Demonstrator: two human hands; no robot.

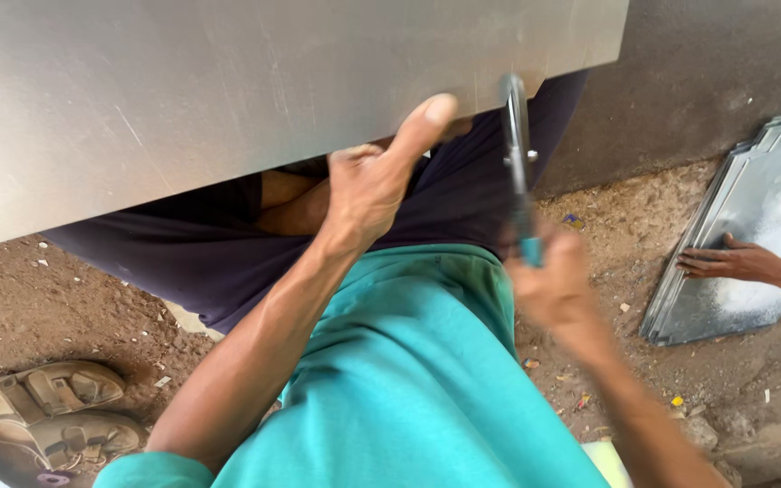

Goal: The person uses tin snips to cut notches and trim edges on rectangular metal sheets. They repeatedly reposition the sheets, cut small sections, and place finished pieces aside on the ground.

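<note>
A big metal sheet (228, 99) fills the top, its lower edge gripped by the left hand (368, 185), thumb up on its face. Just right of that grip, the right hand (558, 289) is closed round the teal handle of snips (519, 163), blades at the sheet's edge. Further right another person's hand (734, 262) rests on flat panels (743, 289); sandals (47, 416) lie left

This looks like an informal open-air sheet-metal workshop, with work done on a bare dirt floor (74, 298) strewn with scraps, a large metal sheet (228, 90) overhead, stacked metal trays (752, 226) against a concrete wall (716, 72), and worn sandals (47, 416) kicked aside.
</note>
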